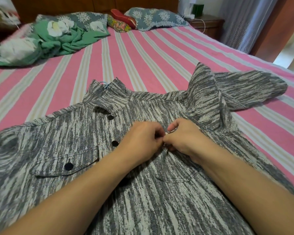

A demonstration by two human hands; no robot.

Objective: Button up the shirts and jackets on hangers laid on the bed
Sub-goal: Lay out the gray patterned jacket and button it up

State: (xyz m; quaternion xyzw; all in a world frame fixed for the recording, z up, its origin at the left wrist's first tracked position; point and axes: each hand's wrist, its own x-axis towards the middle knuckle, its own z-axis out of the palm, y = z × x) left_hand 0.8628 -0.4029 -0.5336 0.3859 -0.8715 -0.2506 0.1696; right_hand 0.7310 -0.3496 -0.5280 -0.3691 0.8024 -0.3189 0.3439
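Head view: a grey streaked shirt point(85, 150) lies flat across the lower frame on the striped bed point(143, 53), collar toward upper centre, long axis running bottom to top. Left hand point(141, 141) and right hand point(183, 139) meet mid-frame, both pinching shirt fabric between curled fingers.

One grey streaked shirt point(75, 146) lies on the bed point(143, 53), with four dark buttons point(115, 143) showing on it and two chest pockets point(64, 164). Two hands point(141, 141) meet over it. Two blue patterned pillows point(154, 17) and one crumpled green blanket point(61, 39) lie beyond.
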